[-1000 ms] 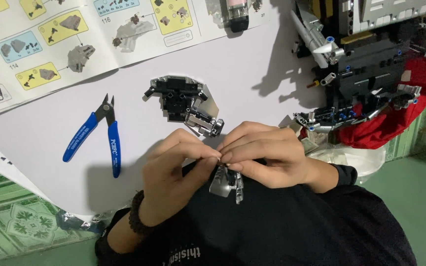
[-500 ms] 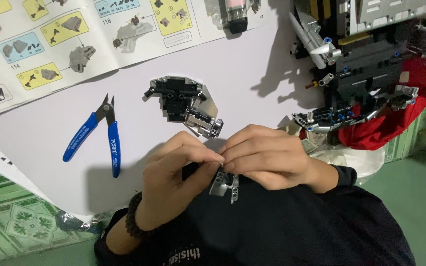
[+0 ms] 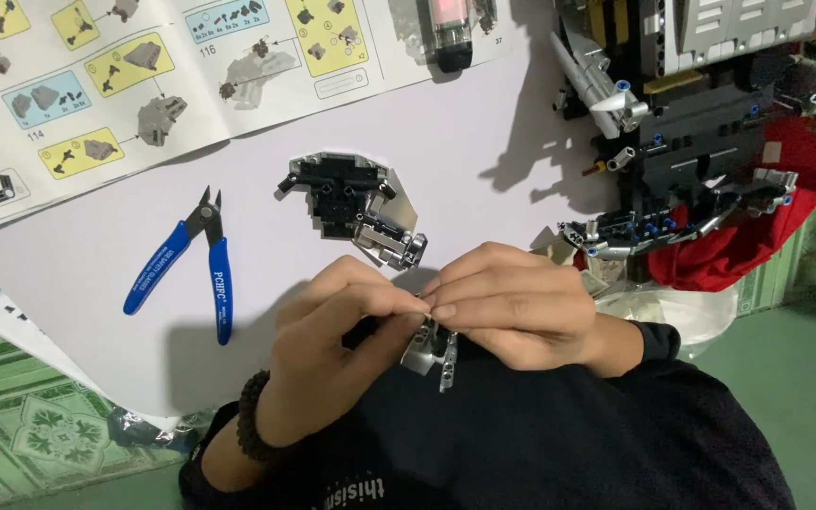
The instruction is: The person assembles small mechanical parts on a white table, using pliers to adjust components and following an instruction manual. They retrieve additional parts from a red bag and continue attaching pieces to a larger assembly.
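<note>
My left hand (image 3: 332, 354) and my right hand (image 3: 512, 307) meet over my lap, fingertips pinched together on a small grey and black brick assembly (image 3: 432, 351). Most of that piece is hidden under my fingers; a grey strip sticks out below them. Just beyond my hands, on the white sheet (image 3: 484, 132), lies a larger black and grey brick sub-assembly (image 3: 356, 208). A dark bead bracelet circles my left wrist.
Blue-handled side cutters (image 3: 195, 269) lie left of the sub-assembly. An open instruction booklet (image 3: 144, 85) spreads across the top left. A big dark brick model (image 3: 701, 132) stands at the right over red cloth (image 3: 757, 236). Green patterned floor shows at the lower left.
My hands stay pinched on the small assembly with only slight finger shifts. Nothing else on the sheet has moved.
</note>
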